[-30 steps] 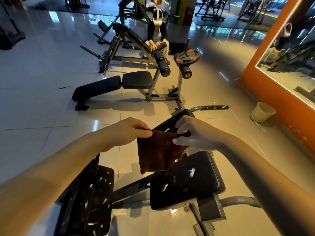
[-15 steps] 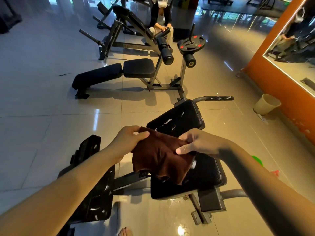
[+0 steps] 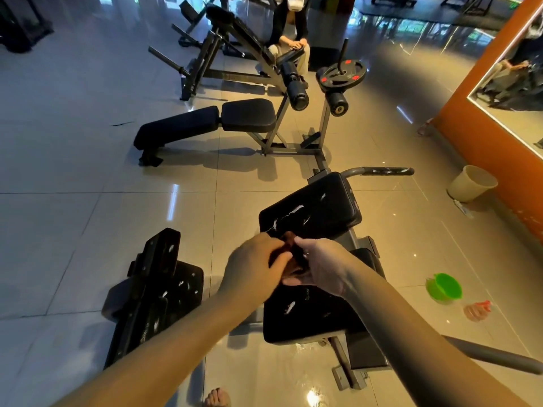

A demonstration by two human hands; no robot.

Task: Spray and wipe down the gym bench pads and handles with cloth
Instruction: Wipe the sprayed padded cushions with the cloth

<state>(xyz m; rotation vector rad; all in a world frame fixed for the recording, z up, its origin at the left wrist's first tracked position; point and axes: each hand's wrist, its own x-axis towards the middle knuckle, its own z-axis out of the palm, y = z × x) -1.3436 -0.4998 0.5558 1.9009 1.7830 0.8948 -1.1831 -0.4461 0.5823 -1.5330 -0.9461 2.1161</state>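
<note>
A brown cloth (image 3: 289, 243) is bunched small between my two hands, mostly hidden by them. My left hand (image 3: 254, 267) and my right hand (image 3: 321, 265) both grip it, held together above the near black bench pad (image 3: 305, 315). That pad carries white foam streaks. The far pad (image 3: 320, 207) beyond my hands is streaked too, and so is the grey handle (image 3: 382, 171) behind it. A black padded footplate part (image 3: 158, 289) at the lower left also shows white marks.
A green bowl (image 3: 445, 287) and a red-capped spray bottle (image 3: 477, 310) lie on the tiled floor to the right. A beige bin (image 3: 471, 183) stands by the orange wall. Another bench (image 3: 205, 124) and a weight plate (image 3: 342, 73) sit farther off, with a person seated behind.
The cloth, first held spread out between my hands, has been gathered into a small bundle as my hands came together. The view has tilted down toward the bench.
</note>
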